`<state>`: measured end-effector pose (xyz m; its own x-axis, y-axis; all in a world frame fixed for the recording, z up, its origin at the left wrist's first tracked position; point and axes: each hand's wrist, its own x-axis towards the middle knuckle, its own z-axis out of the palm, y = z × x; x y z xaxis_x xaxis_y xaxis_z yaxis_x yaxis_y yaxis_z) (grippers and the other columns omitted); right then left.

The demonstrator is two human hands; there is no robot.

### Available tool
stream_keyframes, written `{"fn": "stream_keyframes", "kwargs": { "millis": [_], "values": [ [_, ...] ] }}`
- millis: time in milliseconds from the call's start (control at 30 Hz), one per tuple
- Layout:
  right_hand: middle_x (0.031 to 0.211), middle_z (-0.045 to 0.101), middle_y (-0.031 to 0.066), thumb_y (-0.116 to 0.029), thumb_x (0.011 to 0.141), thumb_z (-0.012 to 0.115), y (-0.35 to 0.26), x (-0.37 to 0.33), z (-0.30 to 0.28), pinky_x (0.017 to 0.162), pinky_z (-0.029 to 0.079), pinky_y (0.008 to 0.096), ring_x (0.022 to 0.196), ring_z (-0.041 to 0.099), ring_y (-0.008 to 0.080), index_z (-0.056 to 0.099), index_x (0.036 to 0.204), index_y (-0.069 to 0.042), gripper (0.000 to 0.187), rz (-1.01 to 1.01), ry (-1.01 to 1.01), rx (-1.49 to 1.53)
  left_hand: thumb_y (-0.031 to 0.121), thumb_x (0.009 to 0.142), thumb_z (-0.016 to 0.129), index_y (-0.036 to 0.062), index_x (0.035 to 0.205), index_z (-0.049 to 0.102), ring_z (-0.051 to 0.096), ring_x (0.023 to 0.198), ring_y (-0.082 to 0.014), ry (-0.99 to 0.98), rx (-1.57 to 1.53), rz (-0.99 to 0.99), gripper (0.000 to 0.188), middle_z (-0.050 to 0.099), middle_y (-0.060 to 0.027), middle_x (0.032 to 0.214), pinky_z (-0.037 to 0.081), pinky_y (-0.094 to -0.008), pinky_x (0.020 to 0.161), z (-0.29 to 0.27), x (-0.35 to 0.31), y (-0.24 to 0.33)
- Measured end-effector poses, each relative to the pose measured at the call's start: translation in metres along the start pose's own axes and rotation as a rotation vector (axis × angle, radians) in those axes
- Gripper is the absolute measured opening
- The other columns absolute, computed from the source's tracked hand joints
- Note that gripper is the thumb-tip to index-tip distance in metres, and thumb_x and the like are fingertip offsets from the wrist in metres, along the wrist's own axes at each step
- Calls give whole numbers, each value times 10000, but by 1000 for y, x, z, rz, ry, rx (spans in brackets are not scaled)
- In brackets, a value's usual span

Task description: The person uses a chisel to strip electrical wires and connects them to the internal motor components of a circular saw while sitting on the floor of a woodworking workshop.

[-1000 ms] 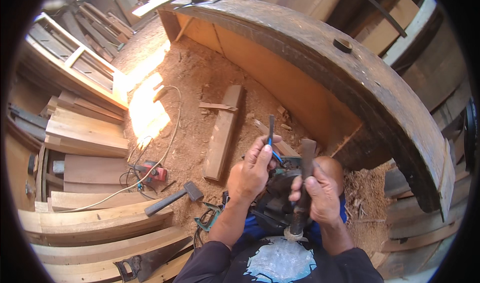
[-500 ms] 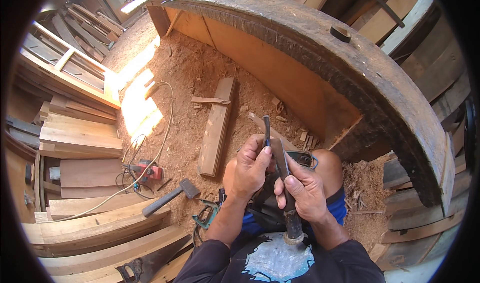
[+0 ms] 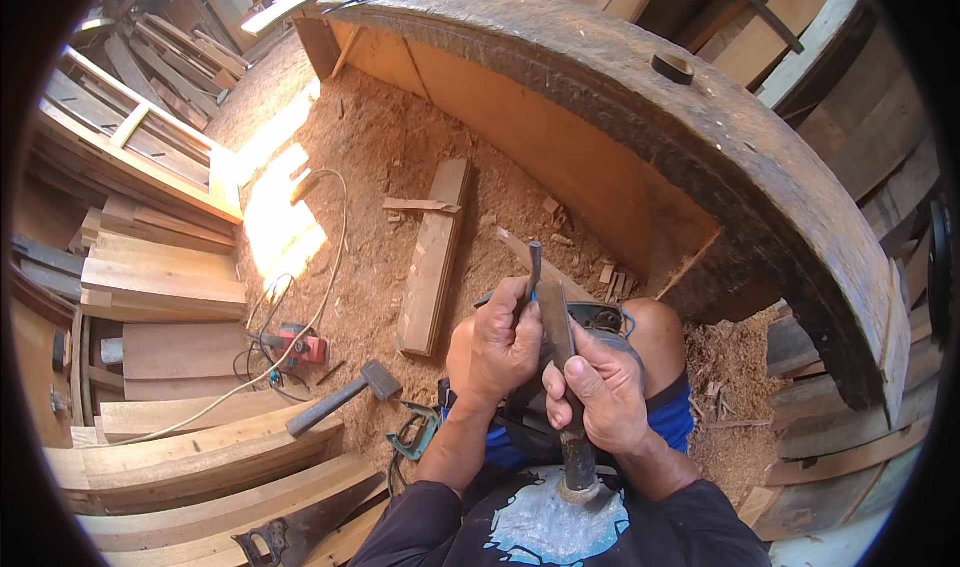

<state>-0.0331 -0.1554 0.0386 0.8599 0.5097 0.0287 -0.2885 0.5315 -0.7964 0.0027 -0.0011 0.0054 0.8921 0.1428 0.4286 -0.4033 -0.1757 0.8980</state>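
Note:
Held in front of my chest, the chisel [image 3: 554, 319] has a broad, rusty-brown blade pointing away from me. Its thick dark handle ends in a worn, pale rim against my shirt. My right hand [image 3: 612, 395] is closed round its lower part, thumb lying along the side. Close beside the blade, my left hand [image 3: 503, 352] pinches a slim dark metal rod [image 3: 535, 264], whose upper end sticks up above the fingers. Its lower part is hidden by the hand, so I cannot tell whether it touches the blade.
A long curved workbench [image 3: 600, 52] arches across the far right, bearing a tape roll [image 3: 673, 68]. Stacked boards [image 3: 435, 257] lie on the sawdust floor. A hammer [image 3: 345, 397], a red power tool [image 3: 300, 345] with cords and a handsaw [image 3: 265, 547] are at left, among timber [image 3: 200, 437].
My left hand has tilted slightly, and the rod's upper end sits a little lower. The chisel has shifted slightly toward the left. Both tools stay in my hands.

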Motion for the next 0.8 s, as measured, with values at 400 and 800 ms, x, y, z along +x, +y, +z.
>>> {"fn": "stream_keyframes", "kwargs": {
  "millis": [400, 800],
  "values": [
    [769, 519, 13, -222, 1071, 438, -72, 16, 6, 513, 469, 230, 553, 482, 54, 340, 1515, -47, 488, -488, 265, 78, 79, 981, 469, 46, 988, 549, 569, 606, -106, -110, 277, 214, 87, 586, -52, 707, 457, -285, 532, -14, -16, -4],
    [1017, 710, 174, -144, 885, 732, -27, 39, -2, 730, 551, 326, 878, 705, 199, 494, 1239, 66, 476, -191, 239, -770, 168, 1041, 524, 43, 1144, 519, 509, 684, -25, -20, -301, -100, 162, 667, -41, 952, 428, -173, 621, -2, -4, 7]
  ]
}}
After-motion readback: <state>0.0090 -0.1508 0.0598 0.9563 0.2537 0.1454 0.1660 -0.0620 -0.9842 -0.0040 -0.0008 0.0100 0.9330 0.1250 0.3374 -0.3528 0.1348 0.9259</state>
